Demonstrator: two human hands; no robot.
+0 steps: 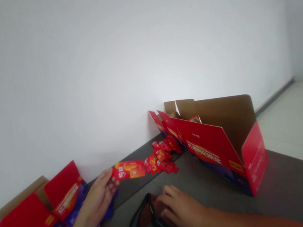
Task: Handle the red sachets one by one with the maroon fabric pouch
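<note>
Packet (130, 169) in the left hand (103, 187) is flat and red, with orange and yellow parts, and it is up above the dark table (195, 185). The fingers pinch one end. It looks light and bendy, maybe a bit slippery, so an edge or end seems the best place to hold it, with no hard squeeze. More red packets (163, 156) lie in a messy heap near the wall (134, 57), beside a big open box (209, 152) that looks like stiff card, shiny outside and brown inside. The right hand (184, 209) has bent fingers at the dark glasses (144, 220), which look hard and smooth; I cannot tell if it grips them. Another red and purple box (22, 224) stands on the left.
</note>
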